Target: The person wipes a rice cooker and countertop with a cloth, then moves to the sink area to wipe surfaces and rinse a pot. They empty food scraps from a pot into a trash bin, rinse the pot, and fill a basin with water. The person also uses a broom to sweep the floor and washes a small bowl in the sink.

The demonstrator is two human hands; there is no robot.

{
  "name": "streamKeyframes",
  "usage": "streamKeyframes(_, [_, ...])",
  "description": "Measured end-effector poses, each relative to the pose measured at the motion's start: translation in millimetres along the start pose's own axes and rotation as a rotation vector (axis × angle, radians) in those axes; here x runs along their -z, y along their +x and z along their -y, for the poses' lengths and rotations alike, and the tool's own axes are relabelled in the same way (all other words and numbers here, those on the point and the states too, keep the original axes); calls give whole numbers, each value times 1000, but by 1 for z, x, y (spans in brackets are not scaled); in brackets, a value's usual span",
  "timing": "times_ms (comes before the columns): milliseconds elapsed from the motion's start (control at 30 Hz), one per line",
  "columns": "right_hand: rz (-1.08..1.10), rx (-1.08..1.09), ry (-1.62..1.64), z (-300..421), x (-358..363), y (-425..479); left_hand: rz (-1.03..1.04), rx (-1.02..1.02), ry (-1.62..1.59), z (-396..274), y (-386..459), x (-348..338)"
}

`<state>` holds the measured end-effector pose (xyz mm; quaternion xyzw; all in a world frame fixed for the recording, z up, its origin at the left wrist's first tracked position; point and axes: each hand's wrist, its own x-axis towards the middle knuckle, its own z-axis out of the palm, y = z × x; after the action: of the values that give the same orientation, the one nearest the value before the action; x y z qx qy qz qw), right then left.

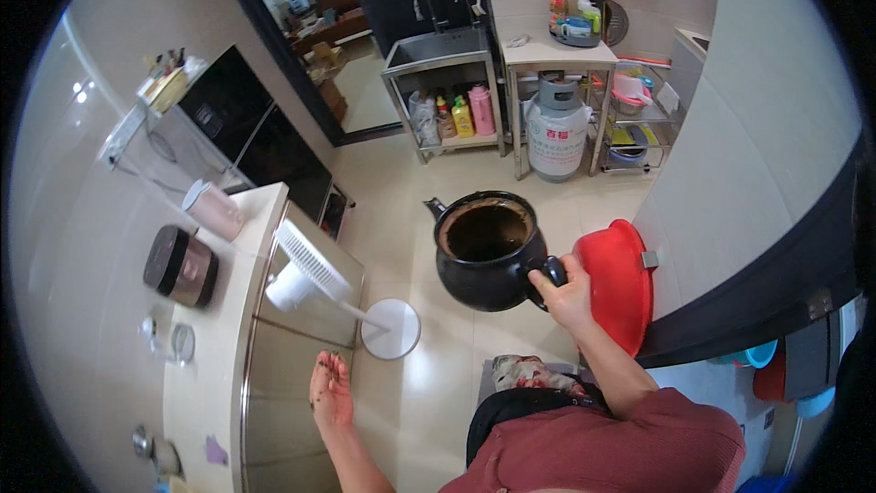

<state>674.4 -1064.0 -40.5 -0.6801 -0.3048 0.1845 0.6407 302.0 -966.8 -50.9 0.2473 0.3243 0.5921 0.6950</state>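
Note:
My right hand (568,293) grips the side handle (555,271) of a black earthenware pot (479,287), held in the air above the floor. The pot has no lid on, and its short spout (435,207) points to the far left. Brown residue rings the inner wall. Its inside is dark and glossy; how much liquid is there I cannot tell. My left hand (332,390) is raised, palm up, beside the counter front. Small dark bits cling to its fingers and palm, and it grips nothing.
A white standing fan (311,274) stands between the counter (263,209) and the pot. To the right, a red plastic basin (616,281) leans against the wall. Farther off are a steel sink (438,51), a gas cylinder (556,140) under a small table, and a wire rack (636,144).

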Motion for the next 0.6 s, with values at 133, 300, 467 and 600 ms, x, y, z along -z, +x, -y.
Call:
streamKeyframes(133, [-180,66,-65,-16,-27,64,77,92,7,6,132,-39])
streamKeyframes(300, [-348,39,-73,-38,-63,163,228,97,18,20,297,-94])
streamKeyframes(467, [-440,11,0,-48,-106,282,331,163,27,22,443,-152])
streamKeyframes(600, [-539,58,43,-53,-134,374,250,199,46,32,556,-177])
